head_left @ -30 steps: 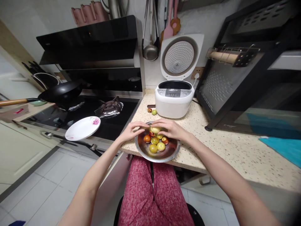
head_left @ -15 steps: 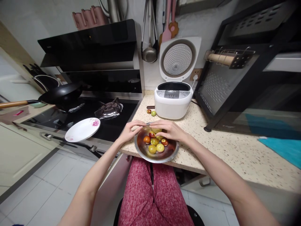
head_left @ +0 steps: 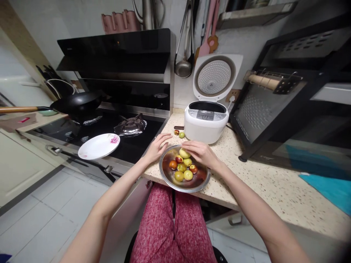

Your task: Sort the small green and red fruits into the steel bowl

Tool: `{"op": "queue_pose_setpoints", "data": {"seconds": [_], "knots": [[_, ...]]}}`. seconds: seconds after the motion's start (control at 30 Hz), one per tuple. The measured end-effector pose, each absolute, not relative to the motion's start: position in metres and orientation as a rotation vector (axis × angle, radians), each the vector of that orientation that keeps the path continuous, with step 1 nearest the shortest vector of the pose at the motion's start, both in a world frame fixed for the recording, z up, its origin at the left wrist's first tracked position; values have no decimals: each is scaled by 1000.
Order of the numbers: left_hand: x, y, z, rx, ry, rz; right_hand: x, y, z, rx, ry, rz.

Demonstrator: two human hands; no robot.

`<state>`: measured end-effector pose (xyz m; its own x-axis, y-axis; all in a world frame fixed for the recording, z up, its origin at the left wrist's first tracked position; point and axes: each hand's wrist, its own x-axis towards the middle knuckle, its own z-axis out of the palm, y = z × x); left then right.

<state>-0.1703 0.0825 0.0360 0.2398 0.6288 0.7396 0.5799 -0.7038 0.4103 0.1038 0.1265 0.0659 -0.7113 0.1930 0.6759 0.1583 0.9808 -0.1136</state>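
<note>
Now, from the head camera, we are looking down at a steel bowl (head_left: 185,184) sitting at the near edge of the speckled table (head_left: 263,179), with small green and red fruits (head_left: 183,167) lying in it. Our right hand (head_left: 200,152) is reaching over the bowl's far rim, its fingertips (head_left: 187,147) touching a pale green fruit (head_left: 184,153) at the top of the pile; its grip is loosely curled there, and we cannot tell whether it is actually clamped on that fruit. Our left hand (head_left: 158,145) is resting just beside the bowl's left rim, fingers spread apart and holding nothing. Behind the bowl, a white rice cooker (head_left: 205,120) is standing with its lid up, and two loose fruits (head_left: 179,133) are lying near its left side. Over on the stove, a white plate (head_left: 99,146) is sitting well apart from the bowl.
</note>
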Motion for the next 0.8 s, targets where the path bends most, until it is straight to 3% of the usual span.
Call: {"op": "queue_pose_setpoints", "data": {"seconds": [0.43,0.8], "knots": [[-163,190,-12,2481,1203,1160,104,124,69,-252,-2401,25],[-155,213,0,2509,1183,1089,102,119,74,-243,-2426,-111]]}}
